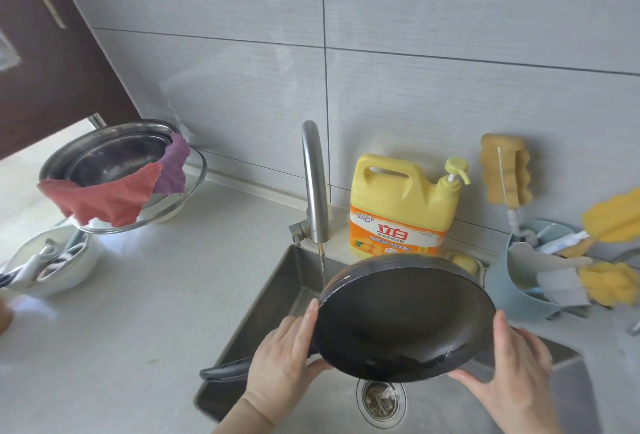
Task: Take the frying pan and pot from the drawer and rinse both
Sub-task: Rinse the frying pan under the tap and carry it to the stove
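- Head view: frying pan (pixel 405 319) tilted over the sink (pixel 277 295), inside empty, wet.
- Left hand (pixel 284 347) and right hand (pixel 512 368) clasp its opposite rims.
- Faucet (pixel 313 184) stream lands beside the pan's left rim.
- Detergent jug (pixel 398 205) stands behind the pan.
- Steel bowl (pixel 114 153) with cloths (pixel 114 194), far left of the pan.
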{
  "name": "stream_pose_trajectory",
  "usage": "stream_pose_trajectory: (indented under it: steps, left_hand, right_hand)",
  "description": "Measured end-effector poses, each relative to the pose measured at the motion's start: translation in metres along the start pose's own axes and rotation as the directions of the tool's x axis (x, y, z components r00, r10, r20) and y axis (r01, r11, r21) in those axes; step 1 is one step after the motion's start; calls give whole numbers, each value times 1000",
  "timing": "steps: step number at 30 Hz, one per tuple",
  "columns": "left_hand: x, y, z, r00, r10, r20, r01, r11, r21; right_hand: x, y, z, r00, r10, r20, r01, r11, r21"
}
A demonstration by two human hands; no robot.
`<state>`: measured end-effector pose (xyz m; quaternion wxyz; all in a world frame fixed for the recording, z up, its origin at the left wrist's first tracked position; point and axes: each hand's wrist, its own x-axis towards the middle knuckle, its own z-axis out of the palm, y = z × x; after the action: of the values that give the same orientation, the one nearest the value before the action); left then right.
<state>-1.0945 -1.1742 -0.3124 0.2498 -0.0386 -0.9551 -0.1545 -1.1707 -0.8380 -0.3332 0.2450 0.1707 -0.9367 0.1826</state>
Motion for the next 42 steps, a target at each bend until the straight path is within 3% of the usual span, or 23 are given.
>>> stream_pose_trajectory:
  steps: [5, 10, 16, 20, 29, 33, 39, 42]
  left_hand:
    - [-8, -24, -18, 999, -42, -27, 43, 999, 13]
    - [-27, -54, -27, 986, -157, -49, 159, 987, 30]
    - [-52, -80, -38, 956, -290, -37, 292, 949, 115]
    - [-57, -80, -44, 963, -270, -13, 269, 952, 146]
    - [-42, -59, -21, 988, -150, -29, 152, 981, 117]
    - [-22, -38, -7, 997, -74, 11, 73, 993, 91]
    - [3, -28, -9, 992, -112, 53, 111, 994, 22]
    - [-2, -33, -14, 987, -147, 72, 146, 989, 21]
  right_hand:
    - [9, -25, 19, 992, -127, -1, 127, 992, 13]
    - [19, -51, 45, 972, -163, 170, 153, 986, 72]
    - [33, -88, 61, 939, -273, 210, 249, 959, 133]
    - [37, -105, 65, 925, -308, 223, 277, 948, 159]
    - [25, -70, 46, 958, -205, 200, 185, 976, 115]
    - [17, -40, 32, 986, -116, 120, 108, 992, 67]
    - [15, -20, 22, 995, -87, 53, 86, 996, 22]
    - [15, -23, 28, 991, -65, 116, 61, 997, 36]
